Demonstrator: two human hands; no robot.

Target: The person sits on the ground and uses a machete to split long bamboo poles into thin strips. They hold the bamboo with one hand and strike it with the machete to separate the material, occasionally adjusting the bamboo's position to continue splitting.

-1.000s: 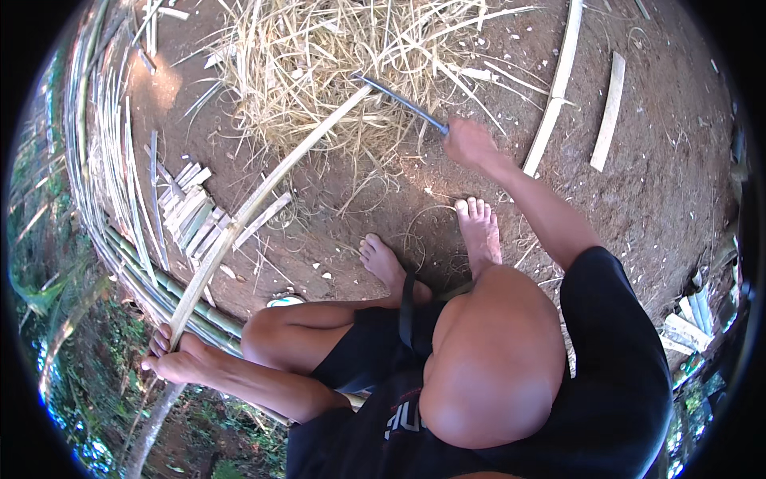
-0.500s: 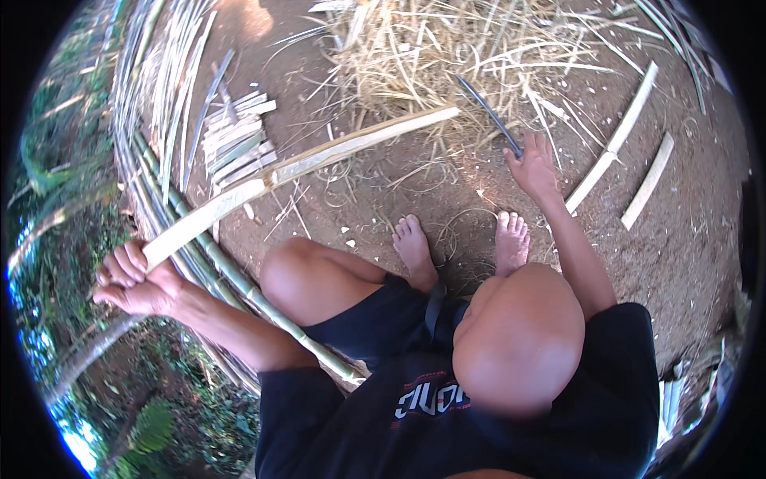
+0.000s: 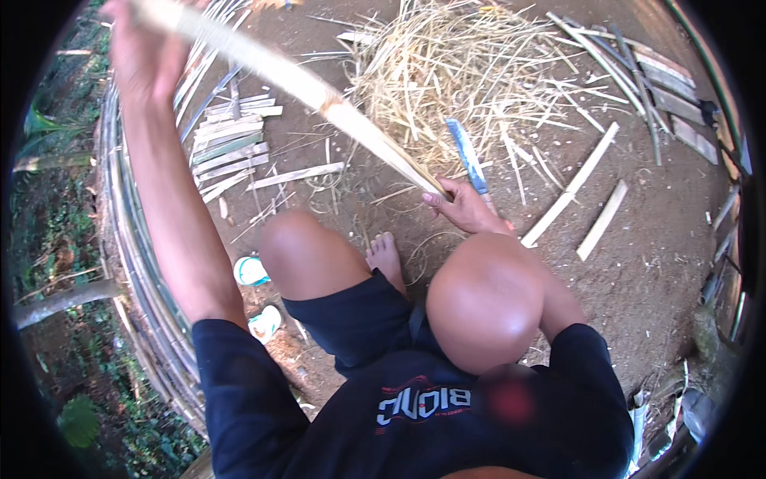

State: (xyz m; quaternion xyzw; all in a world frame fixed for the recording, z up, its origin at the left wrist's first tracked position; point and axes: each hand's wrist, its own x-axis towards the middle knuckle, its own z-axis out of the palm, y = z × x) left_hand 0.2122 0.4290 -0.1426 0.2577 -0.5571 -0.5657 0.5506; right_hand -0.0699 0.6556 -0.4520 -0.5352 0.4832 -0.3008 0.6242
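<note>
A long, pale split bamboo strip (image 3: 271,68) slants down from the upper left toward the middle, with a darker node partway along. My left hand (image 3: 148,60), raised at the upper left, grips its far end; the fingertips are partly cut off and blurred. The near end is pinched between the thumb and fingers of my right hand (image 3: 467,209), in front of my raised knee. Just beyond that hand lies a knife (image 3: 465,152) with a bluish blade, its reddish handle partly hidden behind the hand and wrist.
A heap of thin shavings (image 3: 447,80) spreads ahead. Short split pieces (image 3: 231,144) are stacked at left, beside long bamboo poles (image 3: 132,239). Two pale strips (image 3: 574,184) lie at right, with more slats (image 3: 670,88) at far right. White-and-teal footwear (image 3: 265,323) sits by my leg.
The bamboo strip has swung up at my left hand, its other end coming down toward me. My right hand has left the knife's handle and taken hold of that end.
</note>
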